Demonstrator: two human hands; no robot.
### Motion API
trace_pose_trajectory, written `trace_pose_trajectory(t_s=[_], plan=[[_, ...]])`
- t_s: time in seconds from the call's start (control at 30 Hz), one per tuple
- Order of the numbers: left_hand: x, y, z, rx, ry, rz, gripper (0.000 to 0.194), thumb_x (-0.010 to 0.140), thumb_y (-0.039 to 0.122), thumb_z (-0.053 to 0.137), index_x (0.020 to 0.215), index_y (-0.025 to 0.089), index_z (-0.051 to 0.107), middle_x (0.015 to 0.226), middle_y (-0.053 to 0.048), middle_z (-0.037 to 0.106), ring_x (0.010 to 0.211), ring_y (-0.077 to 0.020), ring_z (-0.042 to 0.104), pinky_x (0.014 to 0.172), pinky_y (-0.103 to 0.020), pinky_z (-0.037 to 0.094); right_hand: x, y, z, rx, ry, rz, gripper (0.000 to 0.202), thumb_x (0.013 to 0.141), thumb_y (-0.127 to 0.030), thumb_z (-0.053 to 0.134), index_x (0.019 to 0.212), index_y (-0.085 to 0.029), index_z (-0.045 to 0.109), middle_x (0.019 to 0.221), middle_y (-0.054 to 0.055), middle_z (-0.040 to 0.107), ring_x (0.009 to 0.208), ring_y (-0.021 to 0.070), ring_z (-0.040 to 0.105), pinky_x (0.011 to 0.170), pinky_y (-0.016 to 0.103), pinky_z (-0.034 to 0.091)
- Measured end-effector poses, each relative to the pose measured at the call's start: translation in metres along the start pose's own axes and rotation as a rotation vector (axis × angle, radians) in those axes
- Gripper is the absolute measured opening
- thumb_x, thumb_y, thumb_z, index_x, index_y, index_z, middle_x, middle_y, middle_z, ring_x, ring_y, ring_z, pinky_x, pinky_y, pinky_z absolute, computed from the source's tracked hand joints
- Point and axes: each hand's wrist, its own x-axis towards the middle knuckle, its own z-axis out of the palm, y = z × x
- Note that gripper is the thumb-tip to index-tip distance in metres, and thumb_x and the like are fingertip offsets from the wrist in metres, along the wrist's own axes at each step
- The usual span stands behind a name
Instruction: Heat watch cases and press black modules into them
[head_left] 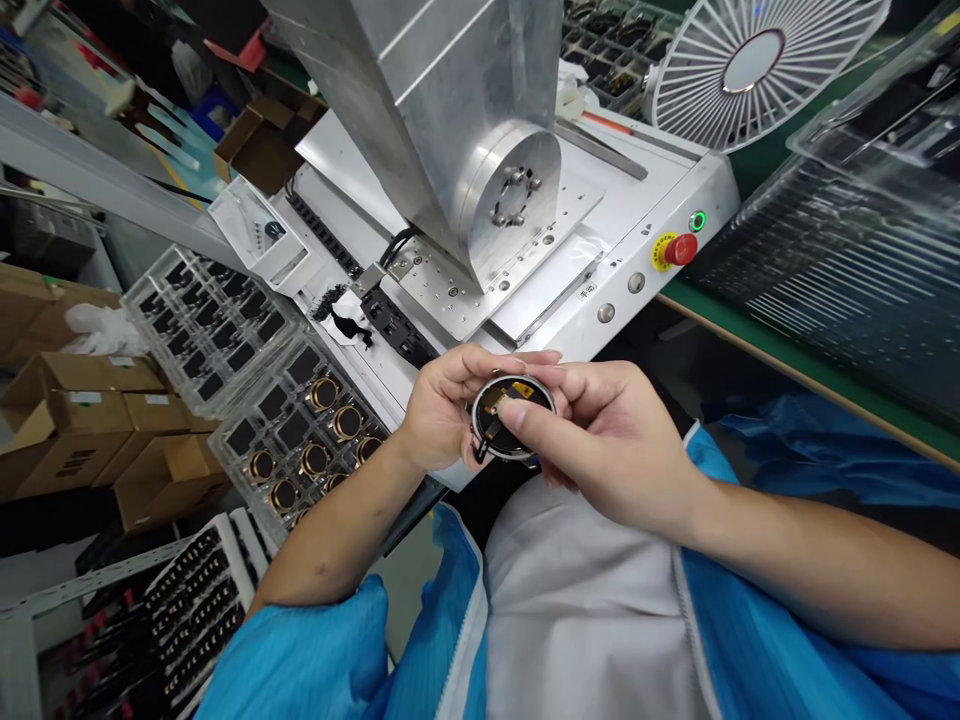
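Observation:
Both hands hold a round watch case with a silver rim, its dark inside facing up toward me. My left hand grips the rim from the left, fingers closed around it. My right hand holds the opposite side, with the thumb pressed onto the parts inside. A bit of yellow-orange flex film shows near the case's upper edge. A small dark piece sticks out at the lower left of the rim. The hands are just in front of the white machine.
A metal column rises from the machine's plate. A red emergency button sits on its front panel. Clear trays with gold-rimmed round parts stand left. A white fan and stacked trays are right; cardboard boxes lie far left.

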Motion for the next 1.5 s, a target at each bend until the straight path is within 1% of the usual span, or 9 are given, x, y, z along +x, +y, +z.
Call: trace_pose_trajectory(t_s=[0.2,0.37,0.53,0.67,0.9,1.1,1.2,1.33,1.5], plan=[[0.0,-0.002,-0.002,0.004,0.011,0.038,0.053,0.07,0.059,0.093,0.109,0.03,0.071,0.12,-0.009,0.084,0.131,-0.0375,0.072,0.108,-0.061,0.061,0.001,-0.002,0.002,-0.038,0.044,-0.012,0.05,0.083,-0.029,0.07,0.048,-0.025,0.035,0.04,-0.003,0.051,0.041,0.0065,0.039,0.041,0.023,0.032],[0.0,0.001,-0.002,0.023,0.028,-0.028,0.055,0.065,0.061,0.094,0.107,0.034,0.072,0.123,-0.004,0.083,0.125,-0.0381,0.075,0.108,-0.065,0.06,0.001,-0.001,0.003,-0.037,0.051,-0.033,0.05,0.082,-0.029,0.07,0.049,-0.025,0.033,0.041,-0.003,0.049,0.044,0.0072,0.04,0.044,0.024,0.032],[0.001,0.002,-0.002,-0.004,0.004,-0.005,0.052,0.068,0.057,0.094,0.109,0.034,0.073,0.129,-0.004,0.082,0.12,-0.0341,0.078,0.106,-0.059,0.063,0.001,0.0,0.004,-0.021,0.037,-0.043,0.05,0.083,-0.028,0.07,0.049,-0.025,0.034,0.043,-0.003,0.05,0.046,0.0078,0.041,0.046,0.025,0.033],[0.001,0.003,-0.001,-0.012,-0.011,0.039,0.049,0.071,0.051,0.094,0.111,0.034,0.073,0.124,-0.005,0.083,0.124,-0.0328,0.076,0.107,-0.056,0.063,0.0,0.001,0.003,-0.002,0.041,-0.036,0.05,0.082,-0.027,0.072,0.05,-0.025,0.034,0.043,-0.004,0.049,0.046,0.0078,0.041,0.047,0.025,0.034],[0.0,0.006,0.0,0.053,0.035,0.0,0.052,0.066,0.061,0.095,0.105,0.034,0.074,0.12,-0.003,0.085,0.124,-0.0352,0.076,0.106,-0.058,0.064,-0.001,0.003,0.004,0.01,0.035,-0.022,0.051,0.08,-0.028,0.075,0.05,-0.024,0.034,0.044,-0.004,0.046,0.047,0.0083,0.039,0.048,0.025,0.035],[0.002,0.006,0.0,0.01,0.005,0.054,0.048,0.073,0.055,0.093,0.115,0.039,0.077,0.117,0.0,0.085,0.121,-0.0309,0.078,0.112,-0.057,0.061,-0.002,0.002,0.005,0.004,0.036,-0.031,0.05,0.084,-0.029,0.071,0.052,-0.025,0.033,0.044,-0.004,0.048,0.047,0.0085,0.041,0.047,0.025,0.035],[0.003,0.006,0.0,0.03,0.01,0.077,0.047,0.073,0.056,0.092,0.114,0.037,0.078,0.115,-0.001,0.086,0.117,-0.0312,0.079,0.108,-0.057,0.063,-0.002,0.003,0.004,0.001,0.043,-0.044,0.05,0.085,-0.029,0.071,0.052,-0.025,0.033,0.044,-0.004,0.048,0.047,0.0082,0.041,0.048,0.025,0.035],[0.001,0.002,-0.002,0.075,0.09,0.058,0.053,0.064,0.059,0.096,0.107,0.035,0.077,0.112,-0.003,0.086,0.119,-0.0326,0.079,0.101,-0.055,0.066,0.0,0.005,0.001,0.026,0.018,-0.006,0.052,0.084,-0.033,0.079,0.055,-0.024,0.037,0.05,-0.003,0.054,0.049,0.0086,0.045,0.047,0.025,0.036],[-0.002,-0.005,0.0,0.125,0.146,0.184,0.058,0.061,0.04,0.102,0.113,0.04,0.076,0.124,0.0,0.083,0.101,-0.0298,0.084,0.083,-0.049,0.072,0.008,0.004,-0.006,0.201,0.015,0.052,0.052,0.067,-0.038,0.101,0.062,-0.021,0.051,0.062,-0.003,0.065,0.048,0.0084,0.052,0.045,0.023,0.04]])
